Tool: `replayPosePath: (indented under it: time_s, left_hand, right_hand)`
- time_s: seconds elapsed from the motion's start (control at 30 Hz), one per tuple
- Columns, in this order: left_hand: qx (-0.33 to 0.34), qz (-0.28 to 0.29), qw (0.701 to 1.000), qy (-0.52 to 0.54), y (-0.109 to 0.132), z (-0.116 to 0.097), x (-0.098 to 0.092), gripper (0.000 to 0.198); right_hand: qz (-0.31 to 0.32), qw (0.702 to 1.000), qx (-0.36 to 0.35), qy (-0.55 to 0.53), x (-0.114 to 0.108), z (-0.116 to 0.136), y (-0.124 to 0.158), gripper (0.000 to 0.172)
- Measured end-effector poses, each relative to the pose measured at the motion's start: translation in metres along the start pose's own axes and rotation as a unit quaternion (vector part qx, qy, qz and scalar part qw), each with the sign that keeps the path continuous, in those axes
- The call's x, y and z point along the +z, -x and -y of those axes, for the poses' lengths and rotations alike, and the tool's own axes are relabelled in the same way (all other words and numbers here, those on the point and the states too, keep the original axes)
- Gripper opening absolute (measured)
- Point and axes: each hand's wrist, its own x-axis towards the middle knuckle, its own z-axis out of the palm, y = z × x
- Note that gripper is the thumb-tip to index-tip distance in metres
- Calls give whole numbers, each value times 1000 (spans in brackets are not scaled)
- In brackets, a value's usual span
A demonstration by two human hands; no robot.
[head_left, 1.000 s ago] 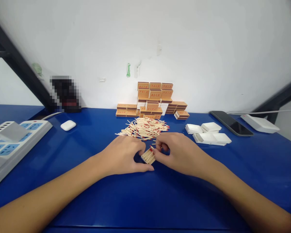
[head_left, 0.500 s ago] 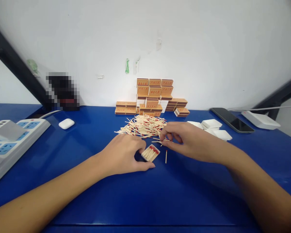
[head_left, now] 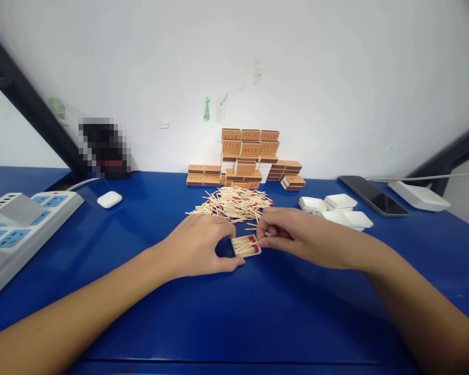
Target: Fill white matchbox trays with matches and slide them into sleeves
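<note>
A small open matchbox tray (head_left: 246,246) filled with red-tipped matches lies on the blue table (head_left: 234,312). My left hand (head_left: 197,245) curls around the tray's left side, thumb and fingers gripping it. My right hand (head_left: 293,234) pinches a few matches at the tray's right edge, fingers pressed together. Just behind both hands lies a loose heap of matches (head_left: 232,204).
Stacked orange matchboxes (head_left: 250,159) stand against the white wall. White empty trays (head_left: 336,211) lie to the right, beyond them a phone (head_left: 373,197) and a white box (head_left: 418,195). A power strip (head_left: 19,224) and a white earbud case (head_left: 110,199) sit on the left.
My right hand reached to the match heap, then came back to the tray with matches. The single match that lay beside the tray is gone. The tray has turned slightly.
</note>
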Motion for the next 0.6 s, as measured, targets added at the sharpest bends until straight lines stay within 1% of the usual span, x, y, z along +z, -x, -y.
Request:
replayPosePath:
  time_s: [0.07,0.13,0.23,0.3,0.4,0.43,0.5,0.6]
  left_hand:
    - [6,-4,1000,1,0,0,0,34]
    - [14,-11,1000,2,0,-1,1,32]
    - [12,-16,1000,2,0,0,1,32]
    - [8,-13,1000,1,0,0,1,32]
    - [4,-12,1000,-6,0,1,0,32]
    - [4,-11,1000,-8,0,1,-1,32]
    - [4,-10,1000,-9,0,1,-1,31]
    - [6,-2,1000,-9,0,2,-2,30]
  right_hand:
    - [-29,999,-22,-1,6,8,-3,19]
    - [-51,998,-40,5,15,14,-6,15]
    - [-66,996,-55,16,21,17,-9,12]
    - [-95,993,-59,30,18,14,-10,13]
    - [-177,980,-45,79,6,4,-8,16]
    - [-194,975,-37,100,2,0,-8,19]
    - [-191,972,-14,133,-3,-9,-7,22]
    - [-137,980,17,141,-4,-18,-6,16]
